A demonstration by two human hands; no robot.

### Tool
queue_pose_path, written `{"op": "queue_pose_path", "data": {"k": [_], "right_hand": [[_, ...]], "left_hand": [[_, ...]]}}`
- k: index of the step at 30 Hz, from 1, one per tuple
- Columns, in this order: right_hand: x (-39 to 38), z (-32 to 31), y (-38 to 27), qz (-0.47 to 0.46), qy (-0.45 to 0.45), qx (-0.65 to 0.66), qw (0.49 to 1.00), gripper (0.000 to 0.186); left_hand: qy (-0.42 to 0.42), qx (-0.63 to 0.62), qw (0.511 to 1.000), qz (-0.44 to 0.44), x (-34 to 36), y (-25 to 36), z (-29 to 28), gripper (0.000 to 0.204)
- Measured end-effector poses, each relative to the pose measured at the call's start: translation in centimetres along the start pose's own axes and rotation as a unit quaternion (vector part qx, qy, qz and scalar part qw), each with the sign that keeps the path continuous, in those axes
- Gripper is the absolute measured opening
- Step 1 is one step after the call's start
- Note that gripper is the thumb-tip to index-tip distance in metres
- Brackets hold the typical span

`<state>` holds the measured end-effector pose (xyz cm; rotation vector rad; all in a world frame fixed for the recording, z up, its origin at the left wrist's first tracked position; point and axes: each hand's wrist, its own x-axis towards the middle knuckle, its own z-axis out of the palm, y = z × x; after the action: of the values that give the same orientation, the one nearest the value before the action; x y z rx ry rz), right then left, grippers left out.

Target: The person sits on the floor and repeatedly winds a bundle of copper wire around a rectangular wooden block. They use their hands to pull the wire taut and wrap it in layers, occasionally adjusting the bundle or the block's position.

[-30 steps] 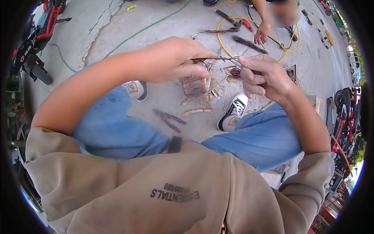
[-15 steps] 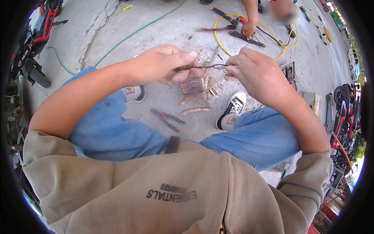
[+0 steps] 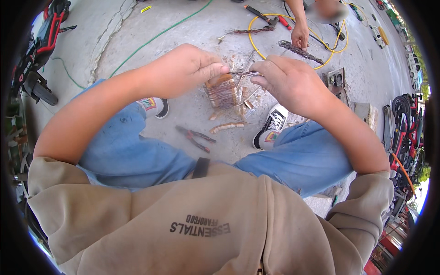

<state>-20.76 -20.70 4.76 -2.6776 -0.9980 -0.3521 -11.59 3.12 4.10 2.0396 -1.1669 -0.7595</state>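
A thin bundle of dark wire (image 3: 242,73) stretches between my two hands above the floor. My left hand (image 3: 195,68) pinches one end between thumb and fingers. The other end sits in the fingertips of my right hand (image 3: 288,81), which are closed on it. Below them lies a coil of copper-coloured winding (image 3: 222,95) with tan edging, partly covered by my left hand. Tan scraps and thin strands are scattered around it. Nearer to me lie a curved tan strip (image 3: 227,127) and pliers with red-and-black handles (image 3: 195,137).
Another person's hand (image 3: 300,36) touches a dark wire bundle (image 3: 300,52) beyond my right hand. A hammer (image 3: 260,16), yellow hose (image 3: 251,40) and reddish wire bundle (image 3: 251,30) lie nearby. A green cord (image 3: 160,40) crosses the floor. A metal box (image 3: 336,80) stands at right; scooters line both sides.
Both hands have moved slightly away from me and left, closer together, with less wire showing between them. The other person's hand has lifted a little from its wire bundle.
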Motion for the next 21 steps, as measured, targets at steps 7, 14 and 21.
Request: {"op": "queue_pose_path", "data": {"k": [7, 14, 21], "right_hand": [[0.0, 2.1, 0.2, 0.385, -0.165, 0.665, 0.618, 0.035], [-0.5, 3.6, 3.8, 0.409, -0.108, 0.608, 0.671, 0.038], [-1.1, 5.7, 4.6, 0.038, -0.018, 0.125, 0.991, 0.032]], "left_hand": [[0.081, 0.324, 0.932, 0.142, 0.4, -2.5, -0.3, 0.035], [-0.024, 0.027, 0.999, -0.028, 0.3, -4.3, -4.1, 0.029], [-0.034, -0.031, 0.995, -0.093, 0.9, -4.8, -3.8, 0.024]]}}
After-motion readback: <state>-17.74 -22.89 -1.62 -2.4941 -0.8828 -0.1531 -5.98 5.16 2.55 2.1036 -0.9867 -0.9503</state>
